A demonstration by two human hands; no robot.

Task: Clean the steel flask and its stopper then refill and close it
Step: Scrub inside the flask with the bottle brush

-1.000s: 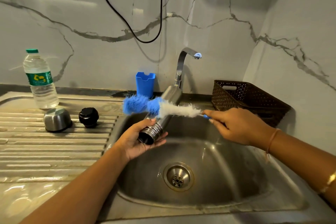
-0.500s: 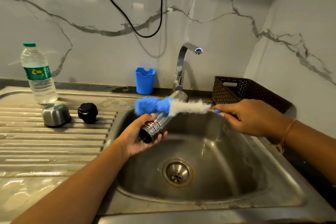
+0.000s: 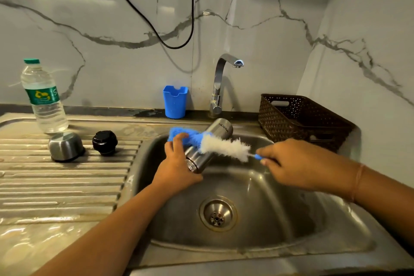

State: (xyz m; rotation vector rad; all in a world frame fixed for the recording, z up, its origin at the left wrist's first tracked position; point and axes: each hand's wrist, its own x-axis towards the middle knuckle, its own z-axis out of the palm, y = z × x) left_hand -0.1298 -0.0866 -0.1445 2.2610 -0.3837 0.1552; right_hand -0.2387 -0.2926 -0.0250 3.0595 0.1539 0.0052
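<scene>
We see through one wide-angle camera worn on the head, facing forward and down onto the sink (image 3: 291, 219), close above the left hand (image 3: 177, 168) and right hand (image 3: 300, 163), marble wall (image 3: 89, 6) behind.

walls (image 3: 280, 69): pale marble, grey veins | cable (image 3: 174, 47): black, hanging loop | drainboard (image 3: 56, 186): ribbed steel, left

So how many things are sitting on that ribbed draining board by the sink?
3: a water bottle standing at the back left, a steel cap just in front of it, and a black stopper to the cap's right. Nothing seems hidden there.
</scene>
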